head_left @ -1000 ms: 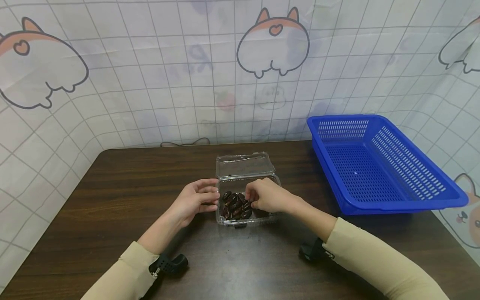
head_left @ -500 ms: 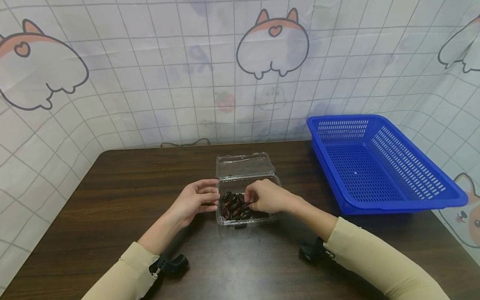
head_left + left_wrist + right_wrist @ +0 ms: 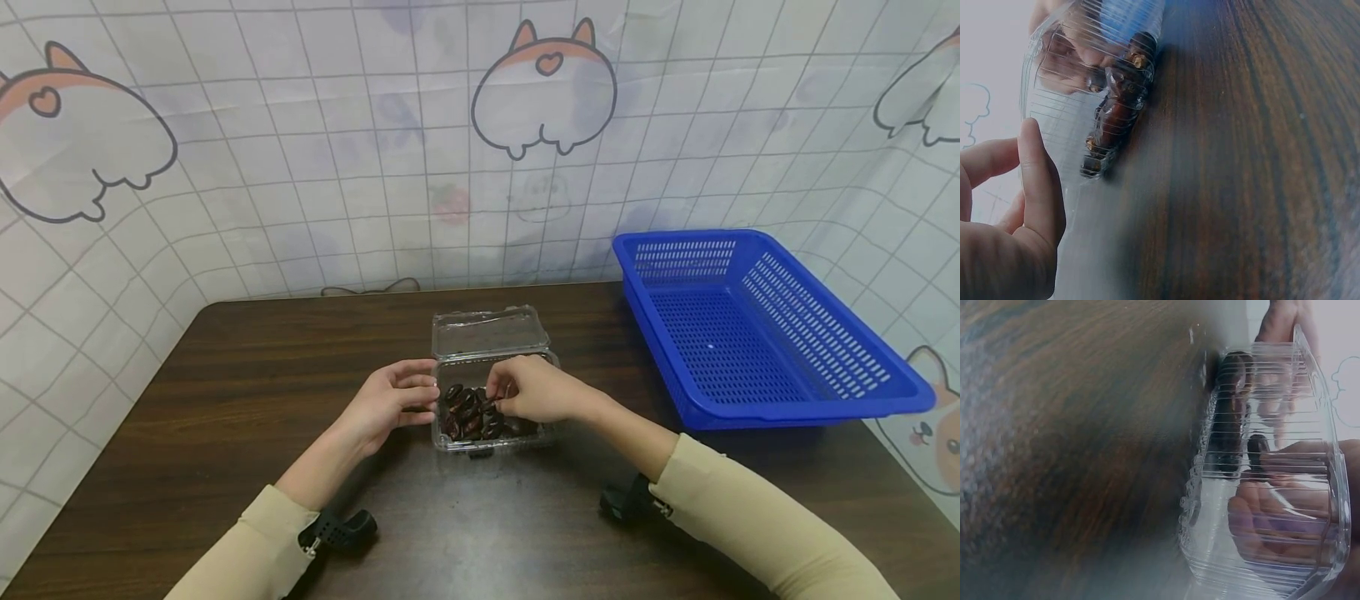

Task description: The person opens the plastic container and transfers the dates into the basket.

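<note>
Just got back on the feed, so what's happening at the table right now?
A person is working at an open clear plastic box. Their left hand touches its left side, while the right hand is inside, pinching one dark piece. More glossy dark brown pieces lie in the box. The lid is folded back at the far side, and a blue basket sits off to the right.

One left hand point(image 3: 1025, 250), lower left; I see a fingertip point(image 3: 1031, 134) meeting a clear ribbed plastic box point(image 3: 1054, 119), upper left. Glossy dark brown pieces point(image 3: 1116, 109), several, inside, viewed by me through its side. One right hand point(image 3: 1063, 72), upper left, beyond the plastic, its hold unclear. One blurred blue patch point(image 3: 1124, 22), top. One wood-grain tabletop point(image 3: 1241, 156), right. One pale wall point(image 3: 985, 69), far left, line-drawn.
</note>
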Tool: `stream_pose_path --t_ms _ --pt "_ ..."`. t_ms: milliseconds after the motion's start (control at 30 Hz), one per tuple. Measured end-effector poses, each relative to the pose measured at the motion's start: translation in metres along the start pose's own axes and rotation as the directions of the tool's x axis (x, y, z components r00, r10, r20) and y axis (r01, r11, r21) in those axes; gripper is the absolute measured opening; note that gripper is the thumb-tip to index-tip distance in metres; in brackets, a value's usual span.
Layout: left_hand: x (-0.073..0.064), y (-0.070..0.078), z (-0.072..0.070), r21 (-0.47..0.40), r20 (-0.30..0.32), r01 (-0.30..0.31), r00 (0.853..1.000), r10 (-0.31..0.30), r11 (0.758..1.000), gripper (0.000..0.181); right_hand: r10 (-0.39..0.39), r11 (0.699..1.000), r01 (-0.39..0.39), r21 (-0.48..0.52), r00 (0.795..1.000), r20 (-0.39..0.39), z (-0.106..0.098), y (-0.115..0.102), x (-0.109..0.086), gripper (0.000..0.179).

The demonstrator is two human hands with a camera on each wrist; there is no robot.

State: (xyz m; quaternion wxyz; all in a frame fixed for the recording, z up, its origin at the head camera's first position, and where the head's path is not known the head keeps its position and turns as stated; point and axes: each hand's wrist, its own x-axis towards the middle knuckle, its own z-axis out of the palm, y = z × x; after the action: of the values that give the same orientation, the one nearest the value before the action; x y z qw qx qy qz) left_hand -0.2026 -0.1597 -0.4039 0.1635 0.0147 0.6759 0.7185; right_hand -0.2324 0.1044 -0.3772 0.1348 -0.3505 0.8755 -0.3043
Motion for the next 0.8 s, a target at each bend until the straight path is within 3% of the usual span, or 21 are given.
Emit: stream_pose_path --t_ms 433,800 --pt "0.000 -0.001 -0.001 0.004 0.010 -0.007 1.000 0.007 1.000 0.052 -0.031 0.984 0.039 0.173 0.998 -0.049 -0.005 0.000 -0.004 0.012" --pt "0.000 -0.001 0.000 -0.007 0.010 -0.001 1.000 0.001 1.000 0.052 0.006 0.957 0.032 0.288 0.991 -0.130 -0.008 0.002 -0.011 0.016"
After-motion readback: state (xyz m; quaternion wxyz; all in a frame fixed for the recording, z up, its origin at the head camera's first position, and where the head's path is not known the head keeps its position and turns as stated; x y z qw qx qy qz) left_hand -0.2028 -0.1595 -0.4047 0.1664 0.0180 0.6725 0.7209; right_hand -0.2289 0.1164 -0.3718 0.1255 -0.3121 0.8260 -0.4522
